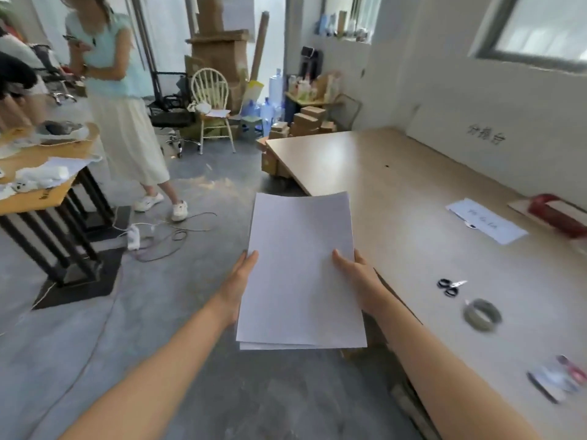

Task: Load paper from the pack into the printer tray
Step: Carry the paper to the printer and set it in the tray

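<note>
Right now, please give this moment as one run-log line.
stage: carrying | paper stack: held over floor | left hand: left edge | right hand: right edge | printer: not in view

The stack of paper [301,268] hides most fingers of both hands, and blurred objects [557,377] on the table [397,192] are unidentifiable.

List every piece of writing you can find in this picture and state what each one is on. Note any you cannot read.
White wall panel: three dark characters, too blurred to read.
Paper sheet on the long table: faint handwritten marks, too blurred to read.
Cardboard box edge on the left table: dark print, too small to read.
Stack of paper held in both hands: blank, no writing.
</note>
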Motion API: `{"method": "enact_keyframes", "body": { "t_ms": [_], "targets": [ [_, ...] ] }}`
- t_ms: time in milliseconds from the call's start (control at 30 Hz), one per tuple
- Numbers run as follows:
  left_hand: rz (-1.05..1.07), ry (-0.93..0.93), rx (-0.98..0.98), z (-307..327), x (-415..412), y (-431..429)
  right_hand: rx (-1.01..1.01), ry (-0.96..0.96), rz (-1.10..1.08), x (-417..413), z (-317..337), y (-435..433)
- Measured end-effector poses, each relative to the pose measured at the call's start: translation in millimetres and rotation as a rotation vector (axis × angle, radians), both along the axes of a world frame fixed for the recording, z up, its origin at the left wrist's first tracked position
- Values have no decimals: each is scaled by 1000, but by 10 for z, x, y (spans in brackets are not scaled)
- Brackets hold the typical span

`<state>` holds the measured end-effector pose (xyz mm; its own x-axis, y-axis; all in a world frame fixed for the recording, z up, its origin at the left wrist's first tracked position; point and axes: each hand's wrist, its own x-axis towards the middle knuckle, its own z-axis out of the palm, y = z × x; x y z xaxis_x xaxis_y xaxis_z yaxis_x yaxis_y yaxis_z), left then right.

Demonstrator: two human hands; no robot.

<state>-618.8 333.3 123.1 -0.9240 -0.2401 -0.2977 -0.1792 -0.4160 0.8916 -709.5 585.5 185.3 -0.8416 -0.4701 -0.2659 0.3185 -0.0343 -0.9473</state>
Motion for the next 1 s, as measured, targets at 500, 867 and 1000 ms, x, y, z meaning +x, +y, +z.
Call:
{"method": "enact_keyframes", "body": {
  "t_ms": [500,867,1000],
  "targets": [
    [-756,-22,59,188,-213,4603,-32,7,-681,1217,-174,4534],
    [-1008,-136,-10,-246,365,7008,145,-118,-1165,2608,-626,6478],
    [-1105,-150,-99,-531,398,7507,170,-228,-1280,2839,-937,6807]
  ]
}}
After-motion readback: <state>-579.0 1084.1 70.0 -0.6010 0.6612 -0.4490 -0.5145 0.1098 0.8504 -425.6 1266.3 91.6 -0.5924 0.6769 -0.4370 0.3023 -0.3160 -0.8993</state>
